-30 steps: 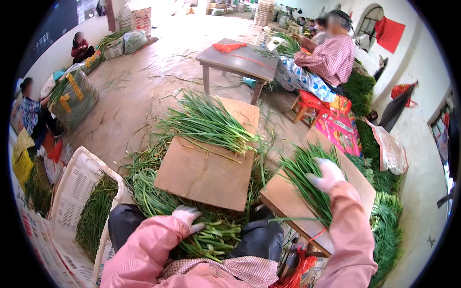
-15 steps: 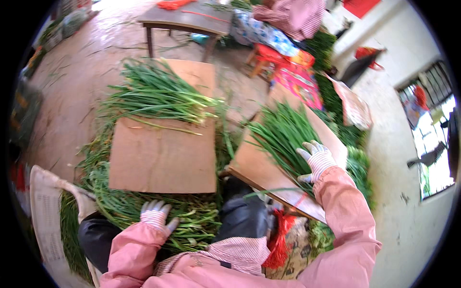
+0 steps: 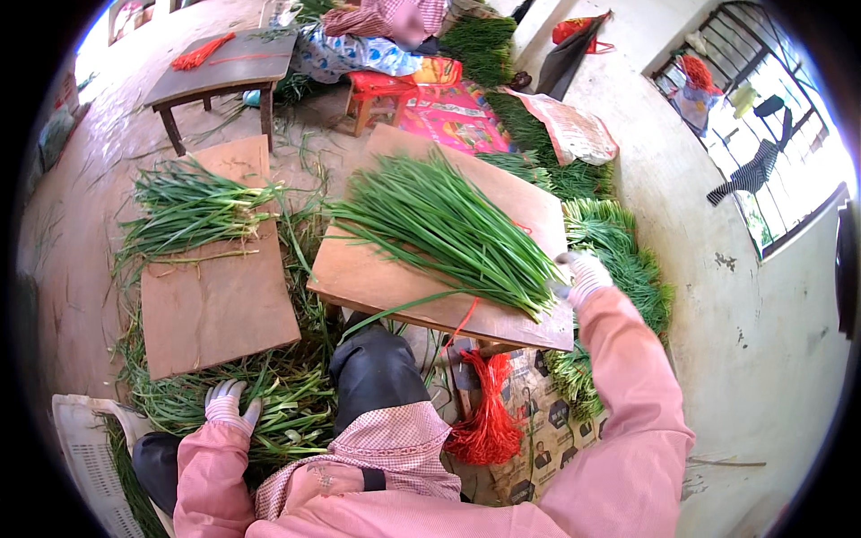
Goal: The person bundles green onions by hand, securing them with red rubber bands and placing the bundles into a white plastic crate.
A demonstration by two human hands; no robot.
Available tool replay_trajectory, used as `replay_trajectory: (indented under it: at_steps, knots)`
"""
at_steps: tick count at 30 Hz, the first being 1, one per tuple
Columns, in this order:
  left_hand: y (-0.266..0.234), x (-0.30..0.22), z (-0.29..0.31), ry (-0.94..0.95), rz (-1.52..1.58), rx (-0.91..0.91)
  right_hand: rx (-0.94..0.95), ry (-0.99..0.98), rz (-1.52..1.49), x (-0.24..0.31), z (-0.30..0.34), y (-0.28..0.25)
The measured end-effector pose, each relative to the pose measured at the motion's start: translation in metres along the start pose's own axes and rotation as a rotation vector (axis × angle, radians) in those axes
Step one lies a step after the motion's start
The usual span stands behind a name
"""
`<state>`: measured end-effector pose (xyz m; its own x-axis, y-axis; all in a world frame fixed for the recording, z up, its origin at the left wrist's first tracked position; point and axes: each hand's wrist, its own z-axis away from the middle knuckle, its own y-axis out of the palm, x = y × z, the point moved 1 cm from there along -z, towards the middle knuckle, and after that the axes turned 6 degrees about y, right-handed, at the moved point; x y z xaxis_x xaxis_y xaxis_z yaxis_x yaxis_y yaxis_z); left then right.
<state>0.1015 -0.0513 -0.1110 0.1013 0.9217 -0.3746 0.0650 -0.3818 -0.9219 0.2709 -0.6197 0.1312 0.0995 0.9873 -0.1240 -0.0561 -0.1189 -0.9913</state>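
A large bunch of long green chives [image 3: 457, 233] lies across the board-topped table [image 3: 359, 264] ahead of me. My right hand [image 3: 583, 276], in a striped white work glove, is at the pale cut ends, fingers apart and touching them, slightly blurred. A red tie [image 3: 465, 318] runs under the bunch and hangs over the table's front edge. My left hand [image 3: 233, 405], gloved alike, rests with spread fingers on a heap of loose greens [image 3: 287, 403] by my lap. A smaller bunch of greens [image 3: 193, 211] lies on the brown board [image 3: 220, 309] at left.
A skein of red ties [image 3: 489, 408] hangs below the table's front edge. Bundled greens [image 3: 619, 260] line the wall at right. A white plastic basket [image 3: 85, 466] stands at lower left. Beyond are a dark table [image 3: 224, 67], a red-covered stool [image 3: 381, 90] and another person [image 3: 386, 22].
My view has turned right. My right hand has moved from on top of the chives to their cut ends, and the bunch now lies further across the table. The left hand stays on the heap.
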Motion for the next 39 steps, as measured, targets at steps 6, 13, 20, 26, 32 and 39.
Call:
replay_trajectory:
  at_steps: [6, 13, 20, 26, 32, 39]
  knots:
    - [0.0, 0.001, -0.001, 0.011, 0.012, 0.045, -0.192, -0.288, 0.271, 0.029, 0.012, 0.056]
    - [-0.024, -0.01, 0.008, -0.005, 0.071, 0.138, 0.152, 0.001, 0.464, -0.006, -0.03, 0.066]
    - [-0.021, -0.005, 0.009, -0.012, 0.039, 0.067, -0.108, -0.442, -0.17, 0.213, -0.07, -0.011]
    - [-0.03, -0.001, 0.002, -0.021, 0.099, 0.111, 0.023, -0.805, 0.006, 0.456, -0.104, 0.007]
    - [-0.032, 0.008, 0.001, -0.002, 0.137, 0.203, 0.136, -0.703, 0.087, 0.552, -0.145, 0.062]
    - [-0.028, 0.013, 0.005, -0.034, 0.131, 0.254, 0.238, -0.541, 0.128, 0.564, -0.104, 0.068]
